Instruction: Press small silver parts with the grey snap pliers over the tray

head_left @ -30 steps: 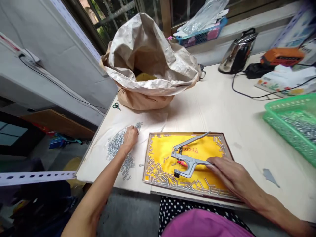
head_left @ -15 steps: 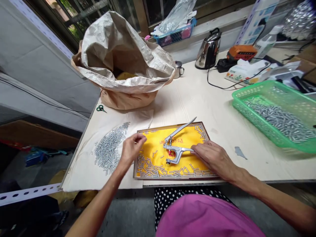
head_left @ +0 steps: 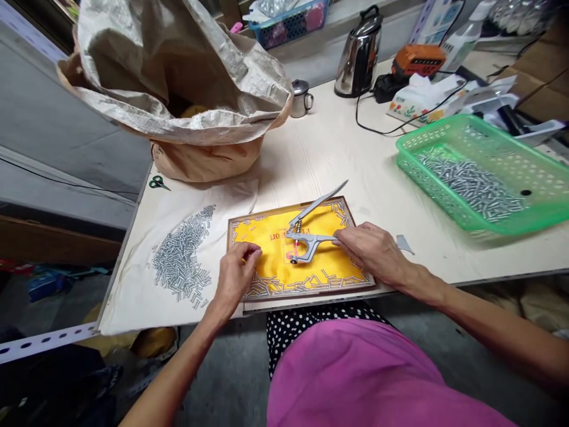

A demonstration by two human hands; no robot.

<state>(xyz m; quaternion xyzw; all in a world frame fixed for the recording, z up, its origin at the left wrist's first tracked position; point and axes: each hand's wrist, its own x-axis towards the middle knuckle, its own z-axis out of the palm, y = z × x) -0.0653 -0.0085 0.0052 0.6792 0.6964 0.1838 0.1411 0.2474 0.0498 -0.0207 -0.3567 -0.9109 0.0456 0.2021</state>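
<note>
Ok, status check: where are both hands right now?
Right hand on the handle of the snap pliers. Left hand over the yellow-lined tray, fingers pinched, any held item unclear. Loose metal tubes along the tray's edges.

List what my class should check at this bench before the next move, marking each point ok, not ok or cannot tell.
1. Right hand on the silver snap pliers: ok, it rests on the handle.
2. Pliers steady on the yellow-lined tray: ok, lying flat.
3. Left hand holding a piece: cannot tell; a small yellow bit shows at the fingertips.
4. Pliers' jaws loaded: cannot tell, too small to see.
5. Small metal pieces within reach: ok, heaped on the white cloth beside the tray, with more in the green plastic basket.
</note>
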